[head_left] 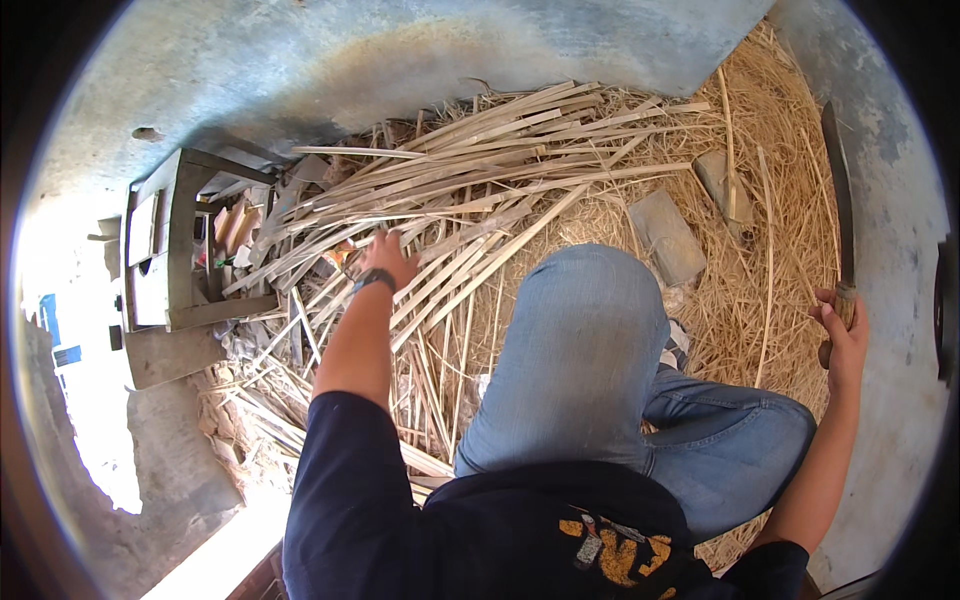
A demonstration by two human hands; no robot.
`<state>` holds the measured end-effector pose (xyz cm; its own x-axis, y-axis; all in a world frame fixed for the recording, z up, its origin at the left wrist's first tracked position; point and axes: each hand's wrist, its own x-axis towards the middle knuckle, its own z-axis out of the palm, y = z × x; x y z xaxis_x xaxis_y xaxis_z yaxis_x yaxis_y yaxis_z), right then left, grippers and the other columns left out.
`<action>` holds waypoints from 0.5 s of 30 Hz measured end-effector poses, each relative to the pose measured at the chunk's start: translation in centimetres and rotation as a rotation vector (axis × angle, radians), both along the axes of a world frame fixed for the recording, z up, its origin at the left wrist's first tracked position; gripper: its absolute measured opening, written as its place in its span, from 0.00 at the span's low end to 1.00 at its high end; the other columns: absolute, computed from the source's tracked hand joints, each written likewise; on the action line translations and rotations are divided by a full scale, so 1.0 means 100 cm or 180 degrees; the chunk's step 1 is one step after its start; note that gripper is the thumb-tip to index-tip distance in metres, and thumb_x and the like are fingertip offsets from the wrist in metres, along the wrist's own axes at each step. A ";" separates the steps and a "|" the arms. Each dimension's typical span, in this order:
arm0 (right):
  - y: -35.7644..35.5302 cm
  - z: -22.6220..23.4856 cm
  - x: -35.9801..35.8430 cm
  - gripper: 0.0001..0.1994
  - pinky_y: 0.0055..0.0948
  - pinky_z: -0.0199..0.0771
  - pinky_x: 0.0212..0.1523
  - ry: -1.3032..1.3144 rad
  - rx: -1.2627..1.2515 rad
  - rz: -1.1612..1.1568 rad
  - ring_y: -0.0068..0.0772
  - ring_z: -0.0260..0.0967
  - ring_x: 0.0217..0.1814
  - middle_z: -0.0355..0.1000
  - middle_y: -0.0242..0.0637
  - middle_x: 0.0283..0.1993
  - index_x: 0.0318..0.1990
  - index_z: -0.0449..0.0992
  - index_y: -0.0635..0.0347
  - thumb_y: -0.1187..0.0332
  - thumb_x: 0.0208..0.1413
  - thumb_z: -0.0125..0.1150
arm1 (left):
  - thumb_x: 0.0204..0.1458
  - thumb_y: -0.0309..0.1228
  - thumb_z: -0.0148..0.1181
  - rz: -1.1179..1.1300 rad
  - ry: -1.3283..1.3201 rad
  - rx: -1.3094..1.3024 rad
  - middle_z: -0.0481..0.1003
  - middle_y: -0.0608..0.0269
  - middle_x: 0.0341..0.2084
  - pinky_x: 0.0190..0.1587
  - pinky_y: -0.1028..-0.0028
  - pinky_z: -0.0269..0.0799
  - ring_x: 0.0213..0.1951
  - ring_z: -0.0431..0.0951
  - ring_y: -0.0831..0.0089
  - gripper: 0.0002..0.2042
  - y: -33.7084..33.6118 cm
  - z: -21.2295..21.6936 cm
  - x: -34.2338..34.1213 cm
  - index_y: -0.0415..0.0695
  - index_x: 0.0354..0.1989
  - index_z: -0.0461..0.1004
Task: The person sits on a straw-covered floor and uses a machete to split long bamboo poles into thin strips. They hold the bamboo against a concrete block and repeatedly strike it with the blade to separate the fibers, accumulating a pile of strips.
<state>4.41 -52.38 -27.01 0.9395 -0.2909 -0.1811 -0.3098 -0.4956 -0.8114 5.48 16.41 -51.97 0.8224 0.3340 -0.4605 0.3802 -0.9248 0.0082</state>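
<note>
My right hand (845, 335) is closed round the handle of a machete (842, 190), whose long dark blade points up beside the wall at the far right. On the left, my left hand (393, 260) reaches out over a heap of split bamboo strips (480, 150), its fingers partly bent and slightly apart. No strip shows in its grasp, though the fingertips are partly hidden. A dark watch (375, 279) is round that wrist. Long pale strips lie loosely crossed under and beyond this hand.
Straw-like shavings (740, 310) cover the floor on the right. A flat grey block (668, 237) lies beyond my raised knee (585, 330), near a wedge-shaped piece (722, 187). A wooden frame stool (185, 240) stands at the left. Blue-grey walls (450, 50) enclose the far and right sides.
</note>
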 end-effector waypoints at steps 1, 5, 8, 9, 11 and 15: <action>0.000 0.001 0.001 0.20 0.31 0.75 0.53 0.0007 -0.0022 -0.0003 0.30 0.76 0.46 0.76 0.39 0.53 0.60 0.70 0.62 0.70 0.62 0.60 | 0.55 0.50 0.64 -0.0063 -0.0100 -0.0012 0.57 0.52 0.71 0.71 0.49 0.55 0.71 0.59 0.51 0.36 -0.010 -0.006 0.016 0.51 0.71 0.61; -0.003 -0.004 0.003 0.19 0.31 0.75 0.53 0.0060 -0.0065 -0.0002 0.29 0.76 0.46 0.76 0.38 0.52 0.60 0.71 0.62 0.69 0.62 0.61 | 0.55 0.52 0.62 -0.0201 -0.0377 -0.0047 0.56 0.53 0.72 0.70 0.48 0.56 0.72 0.57 0.50 0.37 -0.046 -0.016 0.075 0.51 0.71 0.60; -0.007 -0.007 0.004 0.19 0.31 0.75 0.53 0.0168 -0.0186 -0.0042 0.29 0.75 0.46 0.76 0.38 0.52 0.59 0.71 0.63 0.69 0.62 0.61 | 0.56 0.53 0.60 -0.0275 -0.0242 -0.0228 0.53 0.53 0.73 0.71 0.46 0.55 0.73 0.54 0.50 0.37 -0.065 -0.027 0.103 0.52 0.72 0.58; -0.007 -0.007 0.004 0.19 0.31 0.75 0.53 0.0184 -0.0186 -0.0043 0.29 0.75 0.46 0.76 0.38 0.52 0.59 0.71 0.63 0.69 0.62 0.61 | 0.56 0.54 0.59 -0.0259 -0.0088 -0.0218 0.53 0.52 0.74 0.71 0.46 0.55 0.73 0.53 0.50 0.37 -0.069 -0.033 0.109 0.52 0.72 0.58; -0.007 -0.011 0.004 0.19 0.30 0.75 0.53 0.0236 -0.0162 -0.0045 0.29 0.75 0.46 0.76 0.38 0.52 0.59 0.71 0.63 0.69 0.61 0.61 | 0.57 0.54 0.58 -0.0228 0.0242 -0.0174 0.51 0.52 0.74 0.71 0.44 0.53 0.74 0.52 0.51 0.37 -0.076 -0.040 0.112 0.52 0.73 0.57; -0.006 -0.016 0.012 0.19 0.29 0.74 0.52 0.0284 -0.0133 0.0036 0.28 0.75 0.46 0.76 0.38 0.52 0.59 0.71 0.63 0.69 0.62 0.61 | 0.63 0.52 0.50 -0.0087 -0.0211 -0.0269 0.43 0.53 0.77 0.74 0.44 0.45 0.76 0.45 0.51 0.34 -0.084 -0.050 0.087 0.52 0.75 0.55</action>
<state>5.57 -53.01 -28.58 0.9234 -0.2893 -0.2522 -0.3742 -0.5322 -0.7594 14.22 7.98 -57.00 0.8603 0.2735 -0.4302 0.3510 -0.9298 0.1109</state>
